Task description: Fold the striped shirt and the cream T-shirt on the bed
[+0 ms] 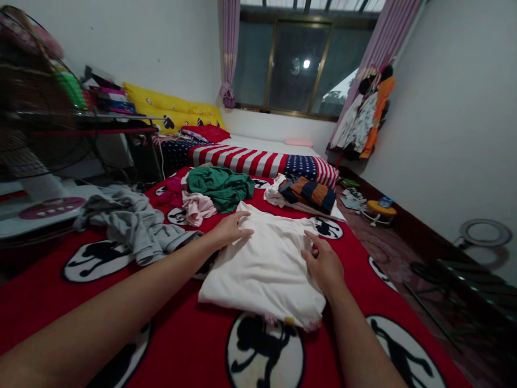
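A folded white T-shirt (258,272) lies on a red blanket (181,345) printed with black-and-white cartoon circles. My left hand (230,229) rests palm down on the shirt's upper left edge. At the shirt's right side, my right hand (323,264) touches the cloth with curled fingers; whether they pinch it is hard to tell. Close to my left hand lie a crumpled pink garment (197,208) and a green garment (220,187). A rumpled grey garment (135,223) lies further left.
A striped folded garment (307,194) lies beyond the shirt. Behind it is a bed with a stars-and-stripes cover (242,160). A fan (36,113) and a cluttered table (92,123) stand at left. The blanket's right edge drops to a tiled floor (375,242) with a small yellow stool (379,210).
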### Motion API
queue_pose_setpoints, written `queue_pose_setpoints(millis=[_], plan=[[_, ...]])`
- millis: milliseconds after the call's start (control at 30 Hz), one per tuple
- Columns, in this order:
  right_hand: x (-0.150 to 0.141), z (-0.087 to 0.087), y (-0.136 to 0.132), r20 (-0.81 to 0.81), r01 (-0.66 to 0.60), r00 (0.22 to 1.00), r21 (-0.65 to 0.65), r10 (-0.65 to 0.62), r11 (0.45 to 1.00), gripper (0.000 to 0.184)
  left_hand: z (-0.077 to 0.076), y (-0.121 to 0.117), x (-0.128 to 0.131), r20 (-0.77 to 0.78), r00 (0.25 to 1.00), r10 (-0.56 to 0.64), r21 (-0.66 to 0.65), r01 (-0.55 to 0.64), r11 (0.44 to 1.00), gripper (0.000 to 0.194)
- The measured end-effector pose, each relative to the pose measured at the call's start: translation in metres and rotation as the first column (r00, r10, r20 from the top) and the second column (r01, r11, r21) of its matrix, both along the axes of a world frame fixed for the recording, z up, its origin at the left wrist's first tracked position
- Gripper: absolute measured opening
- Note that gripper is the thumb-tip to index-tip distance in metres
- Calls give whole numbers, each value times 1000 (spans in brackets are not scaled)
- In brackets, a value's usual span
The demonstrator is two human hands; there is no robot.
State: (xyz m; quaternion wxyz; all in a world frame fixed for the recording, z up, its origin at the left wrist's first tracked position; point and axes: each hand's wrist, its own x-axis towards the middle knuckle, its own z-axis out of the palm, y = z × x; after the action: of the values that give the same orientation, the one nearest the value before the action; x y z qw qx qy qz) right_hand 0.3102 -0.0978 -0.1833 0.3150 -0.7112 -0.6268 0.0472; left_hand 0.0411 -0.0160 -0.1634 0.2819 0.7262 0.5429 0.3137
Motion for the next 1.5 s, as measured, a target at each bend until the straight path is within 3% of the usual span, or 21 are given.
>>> queue_pose_setpoints(millis=[100,200,267,333,433,500,567,667,733,800,867,967,1033,1100,1267,1433,1500], plan=[[1,-4,7,-54,-50,997,122,57,991,42,-4,10,12,67,998,12,71,-17,997,53],[5,-11,20,-136,-96,979,335,149,937,48,-9,14,16,140,990,28,305,-70,950,50],[8,-16,27,-114,-142,976,315,186,938,58,-12,19,15,95,995,38,421,-75,904,52],[10,-18,31,-69,-151,983,215,169,965,64,-17,26,13,6,997,71,393,-68,917,51],[7,-12,27,8,-96,995,251,97,963,59,-21,31,12,-81,990,118,324,-86,942,49],[1,-5,22,90,-113,992,302,89,947,54,-20,26,12,-74,987,144,400,-103,911,51],[-4,-1,19,181,-177,974,215,139,960,50,-14,13,13,-95,992,87,477,-31,879,53],[-6,-4,20,193,-178,965,-2,175,984,50,-4,-18,16,-236,956,-174,401,259,879,71],[0,-7,21,111,-118,987,45,112,992,50,1,-42,18,-307,895,-324,290,413,864,91],[7,-6,19,13,-34,999,187,32,982,47,4,-68,20,-346,838,-423,238,514,824,96],[14,-1,16,-46,71,997,233,-62,970,40,7,-92,22,-363,777,-514,238,611,755,83],[17,8,9,-15,177,984,44,-176,983,32,6,-120,28,-397,684,-612,242,721,650,53],[15,12,7,54,177,984,-98,-172,979,30,2,-130,34,-461,659,-594,254,739,624,43],[12,12,6,119,163,982,-152,-146,975,27,-4,-134,42,-527,664,-531,281,725,629,37],[13,4,10,152,262,956,-61,-250,963,25,-13,-132,53,-591,633,-499,285,744,605,27],[20,0,10,100,273,958,-41,-268,961,22,2,-134,41,-478,660,-580,197,724,661,23],[18,5,7,50,254,965,44,-257,966,22,6,-126,31,-381,700,-603,186,697,692,26]])
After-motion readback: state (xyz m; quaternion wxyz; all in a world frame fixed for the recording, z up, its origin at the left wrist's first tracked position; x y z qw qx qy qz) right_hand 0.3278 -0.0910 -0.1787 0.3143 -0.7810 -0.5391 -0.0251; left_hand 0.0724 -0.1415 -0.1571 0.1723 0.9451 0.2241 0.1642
